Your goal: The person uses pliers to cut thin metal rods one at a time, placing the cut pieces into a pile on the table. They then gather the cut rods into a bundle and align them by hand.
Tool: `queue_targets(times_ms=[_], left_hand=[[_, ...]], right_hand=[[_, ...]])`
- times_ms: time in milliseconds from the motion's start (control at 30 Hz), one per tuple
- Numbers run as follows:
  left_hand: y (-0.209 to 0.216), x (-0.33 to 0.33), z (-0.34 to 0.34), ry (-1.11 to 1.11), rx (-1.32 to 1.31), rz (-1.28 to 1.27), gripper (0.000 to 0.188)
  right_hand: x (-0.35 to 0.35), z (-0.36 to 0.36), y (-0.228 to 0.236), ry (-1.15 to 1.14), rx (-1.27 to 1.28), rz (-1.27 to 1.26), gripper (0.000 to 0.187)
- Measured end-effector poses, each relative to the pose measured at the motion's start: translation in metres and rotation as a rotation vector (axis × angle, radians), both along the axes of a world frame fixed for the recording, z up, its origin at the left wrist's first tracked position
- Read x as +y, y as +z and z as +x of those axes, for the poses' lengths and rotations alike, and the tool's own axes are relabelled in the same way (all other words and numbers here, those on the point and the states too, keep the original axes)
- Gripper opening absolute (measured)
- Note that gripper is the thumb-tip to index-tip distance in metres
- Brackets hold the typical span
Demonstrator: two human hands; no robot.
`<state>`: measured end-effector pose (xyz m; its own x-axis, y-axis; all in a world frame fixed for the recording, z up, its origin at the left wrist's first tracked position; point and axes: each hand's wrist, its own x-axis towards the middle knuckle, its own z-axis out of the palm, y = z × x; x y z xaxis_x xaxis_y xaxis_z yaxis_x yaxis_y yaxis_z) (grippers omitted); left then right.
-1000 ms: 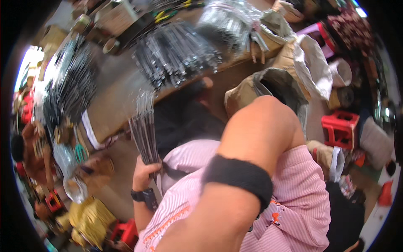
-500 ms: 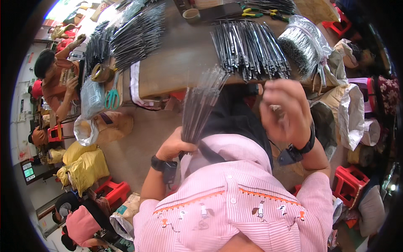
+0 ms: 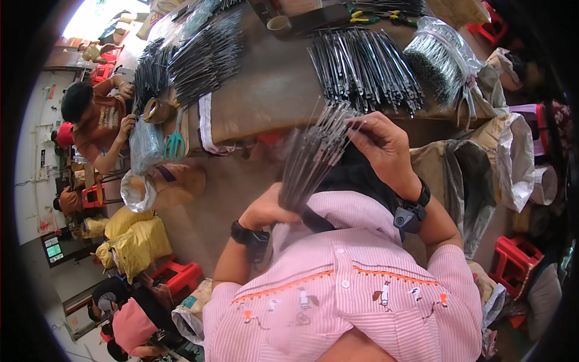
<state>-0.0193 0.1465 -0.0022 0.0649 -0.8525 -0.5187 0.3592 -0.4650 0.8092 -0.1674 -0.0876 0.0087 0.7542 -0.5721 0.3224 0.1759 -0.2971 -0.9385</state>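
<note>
A bundle of thin dark metal strips (image 3: 313, 154), which look like cable ties with small heads at the top, stands fanned and tilted to the right in front of my lap. My left hand (image 3: 271, 207) is closed round its lower end. At the upper right of the bundle my right hand (image 3: 386, 145) pinches the head end of a strip between thumb and fingers. Beyond it, on the table, lies a wide row of similar strips (image 3: 365, 69). A plastic-wrapped bundle of strips (image 3: 440, 63) rests at the table's right.
More strips (image 3: 205, 57) are heaped on the brown table (image 3: 259, 78) at left, near teal scissors (image 3: 175, 146) and a tape roll (image 3: 158, 111). Pliers (image 3: 365, 18) lie at the back. Open sacks (image 3: 512, 160) stand at right. A co-worker (image 3: 99, 120) sits at far left.
My right hand has come left and down from its raised place and now pinches a strip at the bundle's top. The bundle has shifted slightly right and spread wider.
</note>
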Motion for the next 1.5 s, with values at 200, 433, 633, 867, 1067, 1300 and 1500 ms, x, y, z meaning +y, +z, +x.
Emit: queue_targets(times_ms=[200, 433, 633, 867, 1067, 1300, 1500], left_hand=[[0.001, -0.002, 0.001, -0.064, -0.093, -0.014, 0.035], [0.005, 0.000, 0.008, -0.126, -0.108, -0.027, 0.033], [0.002, 0.000, 0.015, -0.147, -0.095, -0.021, 0.034], [-0.003, 0.002, 0.013, -0.104, -0.111, -0.024, 0.038], [-0.001, 0.001, 0.015, -0.145, -0.124, 0.003, 0.038], [0.015, -0.008, 0.013, -0.100, -0.386, -0.065, 0.046], [0.021, -0.009, 0.008, -0.115, -0.696, -0.065, 0.043]], right_hand=[[-0.002, -0.004, 0.001, -0.081, 0.050, -0.250, 0.020], [-0.010, -0.009, 0.005, -0.074, -0.018, -0.403, 0.019], [-0.006, -0.004, 0.005, -0.046, -0.022, -0.393, 0.019], [-0.010, 0.000, 0.004, 0.004, 0.056, -0.392, 0.017], [-0.006, -0.002, 0.008, 0.009, 0.146, -0.313, 0.017], [-0.012, -0.009, 0.018, -0.025, 0.193, -0.223, 0.012], [-0.016, -0.015, 0.017, -0.023, 0.129, -0.078, 0.011]])
